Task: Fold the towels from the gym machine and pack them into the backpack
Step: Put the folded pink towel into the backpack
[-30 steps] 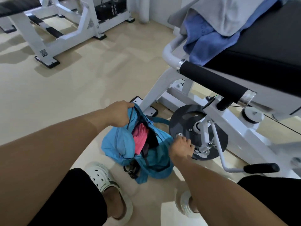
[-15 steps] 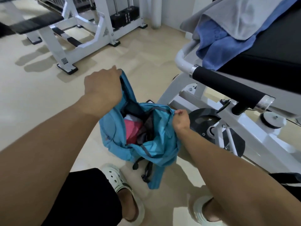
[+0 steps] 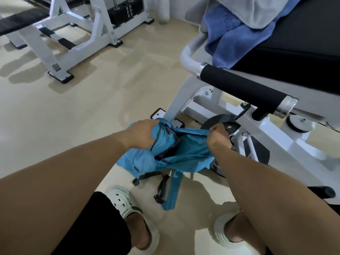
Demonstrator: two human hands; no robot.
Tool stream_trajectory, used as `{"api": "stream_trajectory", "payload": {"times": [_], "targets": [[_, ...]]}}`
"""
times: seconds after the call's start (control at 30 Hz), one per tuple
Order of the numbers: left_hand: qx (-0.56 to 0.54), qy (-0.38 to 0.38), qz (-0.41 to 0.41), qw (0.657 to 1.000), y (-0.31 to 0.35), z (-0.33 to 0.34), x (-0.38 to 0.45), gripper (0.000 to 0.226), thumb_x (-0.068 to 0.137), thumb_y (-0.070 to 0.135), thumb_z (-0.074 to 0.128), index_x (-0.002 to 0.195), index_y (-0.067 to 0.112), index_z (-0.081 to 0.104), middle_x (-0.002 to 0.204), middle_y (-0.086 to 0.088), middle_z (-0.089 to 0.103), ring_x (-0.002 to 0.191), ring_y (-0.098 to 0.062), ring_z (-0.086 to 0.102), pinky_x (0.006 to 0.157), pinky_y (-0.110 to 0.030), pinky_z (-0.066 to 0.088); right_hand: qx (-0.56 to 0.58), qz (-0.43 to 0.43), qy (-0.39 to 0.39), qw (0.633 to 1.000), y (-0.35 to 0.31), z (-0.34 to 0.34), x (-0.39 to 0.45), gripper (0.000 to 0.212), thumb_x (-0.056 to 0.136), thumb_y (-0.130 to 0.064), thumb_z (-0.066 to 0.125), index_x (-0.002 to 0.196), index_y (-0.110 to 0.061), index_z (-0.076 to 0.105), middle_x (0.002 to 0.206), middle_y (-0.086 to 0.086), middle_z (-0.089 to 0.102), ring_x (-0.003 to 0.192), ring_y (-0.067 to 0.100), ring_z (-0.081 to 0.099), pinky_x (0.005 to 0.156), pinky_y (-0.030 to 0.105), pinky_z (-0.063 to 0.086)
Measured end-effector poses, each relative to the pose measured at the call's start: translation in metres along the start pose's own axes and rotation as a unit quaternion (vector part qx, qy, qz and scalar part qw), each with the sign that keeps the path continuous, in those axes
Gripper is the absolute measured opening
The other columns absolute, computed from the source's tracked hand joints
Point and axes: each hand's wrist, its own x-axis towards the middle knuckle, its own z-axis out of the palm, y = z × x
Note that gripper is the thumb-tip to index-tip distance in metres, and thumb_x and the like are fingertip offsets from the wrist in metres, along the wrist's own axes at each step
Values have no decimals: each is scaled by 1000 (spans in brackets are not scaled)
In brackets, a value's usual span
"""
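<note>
— Where's your backpack [image 3: 185,153]?
— Just beside the machine's foot; your left hand [image 3: 142,134] and right hand [image 3: 219,138] each pinch its rim. Towels [image 3: 237,28] overhang the seat edge; open floor [image 3: 77,111] left.

backpack [image 3: 185,153] contents hidden; towels [image 3: 239,32] cropped

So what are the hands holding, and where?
Both hold the blue backpack: left hand grips one side of its opening, right hand pinches the other.
</note>
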Motion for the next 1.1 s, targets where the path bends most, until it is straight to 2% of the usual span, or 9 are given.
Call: {"api": "stream_trajectory", "payload": {"times": [0.07, 0.3, 0.4, 0.47, 0.53, 0.73, 0.83, 1.0, 1.1], "targets": [[1, -4, -1, 1000, 1, -1, 1, 66, 90, -3, 50, 153, 12, 37, 143, -14, 51, 120, -33, 55, 100, -40, 47, 30, 1, -10, 999, 4, 1, 0, 13, 101, -19, 49, 114, -19, 52, 114, 7, 62, 103, 31, 60, 89, 45, 51], [32, -5, -21, 999, -2, 2, 10, 76, 93, 9, 52, 160, 15, 18, 146, -14, 47, 118, -31, 56, 98, -42, 50, -103, -144, 1, 984, 17, 13, -29, 69, 88, -76, 47, 133, -24, 51, 134, 5, 56, 126, 30, 49, 105, 47, 37], [47, -21, -25, 998, -2, 4, 9, 76, 95, 10, 53, 161, 14, 15, 166, -13, 16, 145, -29, 34, 109, -37, 41, -138, -162, -17, 977, 20, 15, -35, 75, 82, -81, 48, 132, -25, 51, 134, 4, 56, 127, 30, 50, 107, 49, 38], [53, -31, -24, 998, 1, 3, 7, 78, 96, 11, 55, 161, 16, 11, 169, -11, -2, 155, -23, 7, 115, -34, 33, -131, -158, -18, 979, 17, 12, -39, 73, 84, -79, 48, 133, -25, 51, 135, 4, 56, 127, 30, 49, 108, 49, 38], [40, -40, -21, 998, 7, -1, 6, 77, 97, 15, 58, 161, 21, 16, 169, -11, -3, 156, -21, 4, 115, -33, 31, -105, -156, -21, 982, 12, 5, -44, 64, 91, -69, 49, 135, -23, 50, 137, 6, 54, 129, 31, 48, 109, 49, 39], [-14, 17, 12, 1000, 32, -16, -4, 68, 94, 21, 67, 155, 20, 36, 163, -8, 21, 145, -25, 33, 108, -25, 30, -116, -223, -105, 962, -17, -31, -61, 44, 99, -18, 47, 143, -13, 48, 139, 13, 52, 128, 34, 51, 105, 40, 44], [-58, 57, 26, 996, 45, -28, -11, 58, 94, 16, 62, 150, 20, 45, 157, -7, 36, 140, -25, 40, 106, -25, 33, -143, -269, -128, 944, -43, -55, -86, 33, 101, -12, 43, 130, -2, 56, 128, 17, 61, 120, 36, 57, 96, 36, 44], [-199, 128, 38, 971, 57, -48, -27, 45, 93, 5, 53, 133, 23, 62, 136, -9, 58, 110, -30, 64, 85, -34, 53, -169, -355, -164, 905, -72, -96, -140, 45, 101, -9, 44, 146, 0, 42, 137, 20, 55, 125, 34, 52, 101, 31, 40], [-273, 204, 66, 938, 65, -61, -38, 41, 97, 4, 46, 132, 20, 63, 126, -11, 63, 103, -36, 63, 78, -28, 45, -156, -420, -172, 877, -90, -129, -173, 43, 102, -8, 43, 145, 1, 45, 131, 18, 59, 120, 32, 54, 93, 27, 39]]}}
